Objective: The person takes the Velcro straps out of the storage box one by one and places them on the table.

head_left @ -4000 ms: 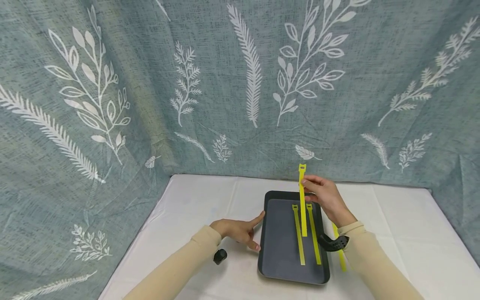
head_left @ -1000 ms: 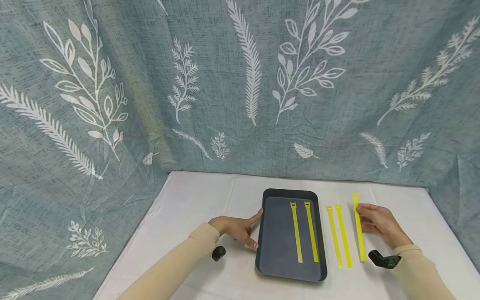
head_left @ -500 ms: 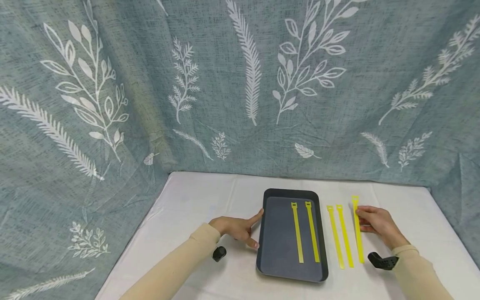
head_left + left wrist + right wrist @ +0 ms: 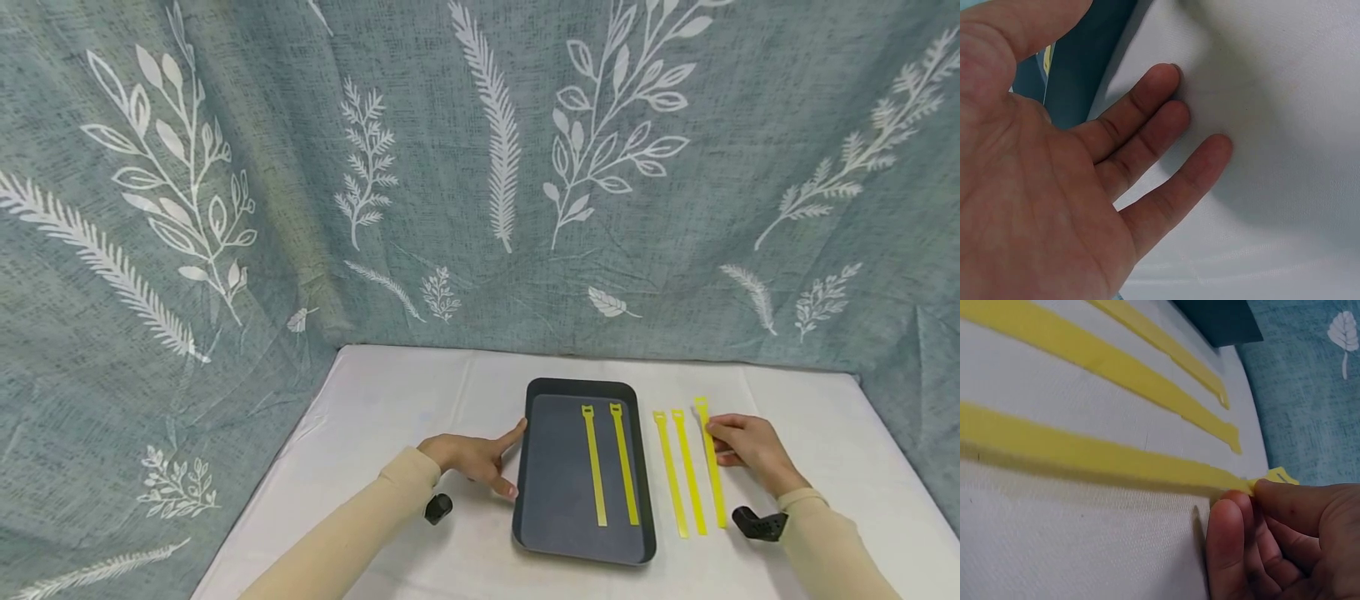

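Observation:
My right hand (image 4: 753, 447) pinches a yellow cable tie strap (image 4: 715, 487) near its slotted head, between thumb and fingers. In the right wrist view the strap (image 4: 1085, 453) runs low over the white cloth, casting a shadow along one edge. Left of it, two more yellow cable ties (image 4: 688, 473) lie side by side on the cloth. A dark rectangular tray (image 4: 555, 492) stands further left, with two yellow cable ties (image 4: 595, 467) lying lengthwise in its right half. My left hand (image 4: 472, 461) has its index finger and thumb spread against the tray's left side; its other fingers extend loosely.
A white cloth (image 4: 405, 383) covers the table. Patterned blue-green curtains (image 4: 450, 183) hang behind it and along its left side. Dark wrist-worn pieces (image 4: 759, 523) sit below each wrist.
Four seconds ago my right hand held a cable tie up over the tray. It has moved right and down to the cloth, then slightly left towards the two ties. My left hand stays put.

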### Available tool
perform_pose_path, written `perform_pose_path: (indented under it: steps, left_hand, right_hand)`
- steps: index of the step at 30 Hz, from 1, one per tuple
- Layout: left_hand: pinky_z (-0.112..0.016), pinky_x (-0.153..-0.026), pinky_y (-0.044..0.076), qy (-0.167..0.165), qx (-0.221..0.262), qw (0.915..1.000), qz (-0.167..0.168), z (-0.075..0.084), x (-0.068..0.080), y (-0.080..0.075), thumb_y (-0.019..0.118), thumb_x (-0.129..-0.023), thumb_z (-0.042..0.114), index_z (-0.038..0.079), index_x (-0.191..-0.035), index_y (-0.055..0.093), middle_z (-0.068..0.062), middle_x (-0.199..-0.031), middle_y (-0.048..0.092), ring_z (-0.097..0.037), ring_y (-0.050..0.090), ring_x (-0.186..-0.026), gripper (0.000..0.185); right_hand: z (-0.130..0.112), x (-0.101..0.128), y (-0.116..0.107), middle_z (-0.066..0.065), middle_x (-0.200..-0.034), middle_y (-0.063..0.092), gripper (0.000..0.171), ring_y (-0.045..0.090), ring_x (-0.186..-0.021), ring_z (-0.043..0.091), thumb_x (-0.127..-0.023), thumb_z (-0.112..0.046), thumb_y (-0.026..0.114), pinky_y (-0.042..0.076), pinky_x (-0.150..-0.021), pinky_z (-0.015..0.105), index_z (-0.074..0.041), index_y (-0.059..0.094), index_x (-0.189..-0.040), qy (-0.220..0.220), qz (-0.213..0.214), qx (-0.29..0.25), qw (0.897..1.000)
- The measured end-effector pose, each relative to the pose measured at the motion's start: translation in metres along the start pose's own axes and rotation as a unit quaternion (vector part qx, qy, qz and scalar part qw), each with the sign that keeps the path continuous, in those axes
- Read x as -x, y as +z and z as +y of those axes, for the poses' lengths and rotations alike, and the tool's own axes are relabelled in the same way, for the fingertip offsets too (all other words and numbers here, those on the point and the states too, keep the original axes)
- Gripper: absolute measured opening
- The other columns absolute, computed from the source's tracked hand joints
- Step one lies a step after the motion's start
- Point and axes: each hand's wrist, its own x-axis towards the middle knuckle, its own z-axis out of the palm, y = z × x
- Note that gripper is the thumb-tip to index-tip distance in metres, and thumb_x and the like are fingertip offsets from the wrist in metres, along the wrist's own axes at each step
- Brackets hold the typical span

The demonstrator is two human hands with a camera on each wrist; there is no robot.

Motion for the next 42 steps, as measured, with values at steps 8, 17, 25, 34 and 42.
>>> perform_pose_path:
  steps: [8,17,25,34,42]
  left_hand:
    - [-0.037,-0.107,0.041,-0.004,0.004,1.0,0.003,-0.0002,0.0008,0.0003,0.078,-0.089,0.038,0.029,-0.164,-0.009,-0.006,-0.111,0.068,-0.011,0.059,-0.101,0.115]
    - [-0.04,-0.111,0.04,-0.006,0.011,0.9999,0.001,0.0004,0.0015,-0.0001,0.079,-0.089,0.038,0.029,-0.164,-0.009,-0.011,-0.118,0.069,-0.013,0.061,-0.107,0.116]
    - [-0.033,-0.079,0.047,-0.002,0.03,0.9995,-0.008,0.0007,0.0022,-0.0002,0.077,-0.091,0.036,0.031,-0.163,-0.01,-0.004,-0.096,0.065,-0.014,0.053,-0.08,0.114]
    - [-0.033,-0.075,0.047,-0.008,0.036,0.9993,-0.008,-0.0008,0.0019,0.0002,0.077,-0.091,0.036,0.032,-0.163,-0.01,-0.007,-0.105,0.067,-0.02,0.059,-0.087,0.113]
    - [-0.035,-0.074,0.048,-0.006,0.042,0.9991,-0.01,-0.0015,0.0024,0.0001,0.077,-0.091,0.035,0.033,-0.163,-0.01,-0.006,-0.1,0.066,-0.02,0.058,-0.084,0.113]
  right_hand:
    - [-0.0002,-0.0005,-0.0021,-0.001,-0.076,0.064,0.045,0.061,-0.063,0.007,-0.103,-0.018,0.055,0.056,-0.059,0.025,0.016,0.051,-0.132,-0.006,-0.009,0.011,1.0]
    - [0.0003,-0.0029,0.0006,0.0,-0.071,0.062,0.04,0.055,-0.061,0.013,-0.102,-0.023,0.056,0.05,-0.056,0.028,0.01,0.059,-0.125,-0.006,0.002,0.067,0.998]
    - [0.0004,-0.0041,0.0018,0.001,-0.07,0.061,0.039,0.054,-0.061,0.013,-0.102,-0.025,0.056,0.05,-0.056,0.03,0.007,0.061,-0.123,0.001,0.003,0.076,0.997]
    - [0.0011,-0.0027,0.0044,0.001,-0.067,0.057,0.04,0.053,-0.059,0.014,-0.101,-0.027,0.056,0.049,-0.055,0.03,0.007,0.059,-0.123,0.0,0.009,0.086,0.996]
    - [-0.0008,0.0014,0.0022,-0.001,-0.073,0.058,0.042,0.053,-0.061,0.012,-0.103,-0.029,0.051,0.049,-0.055,0.029,0.008,0.057,-0.12,-0.008,0.023,0.052,0.998]
